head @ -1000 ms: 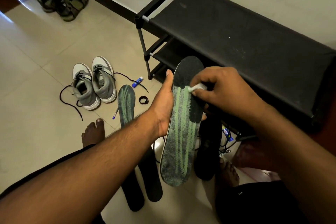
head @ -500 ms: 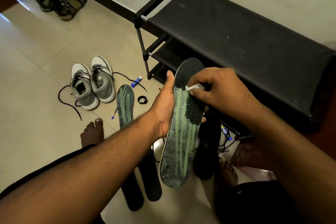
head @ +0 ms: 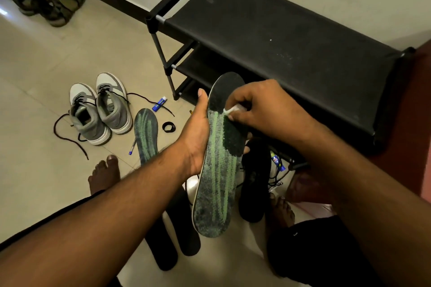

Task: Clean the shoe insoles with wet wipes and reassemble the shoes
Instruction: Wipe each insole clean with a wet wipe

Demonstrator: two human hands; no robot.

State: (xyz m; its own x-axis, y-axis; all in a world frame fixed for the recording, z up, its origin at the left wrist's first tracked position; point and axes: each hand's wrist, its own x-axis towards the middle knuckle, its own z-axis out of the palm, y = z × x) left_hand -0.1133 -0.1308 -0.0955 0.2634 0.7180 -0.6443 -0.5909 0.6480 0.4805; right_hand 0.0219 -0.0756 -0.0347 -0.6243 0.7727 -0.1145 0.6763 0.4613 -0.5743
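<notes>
My left hand grips a long dark insole with green streaks by its left edge, holding it upright in front of me. My right hand pinches a small white wet wipe and presses it on the insole's upper part, where the surface looks darker and wet. A second green-streaked insole lies on the floor. A pair of grey and white shoes with loose black laces stands to the left. Black insoles lie on the floor below my arms.
A black shoe rack stands against the wall ahead. Olive sandals sit in the far left corner. A blue tube, a pen and a black hair band lie on the tiles. My bare feet rest on the floor.
My right hand has shifted the wipe slightly up and left along the insole's upper part. The left hand keeps the same hold.
</notes>
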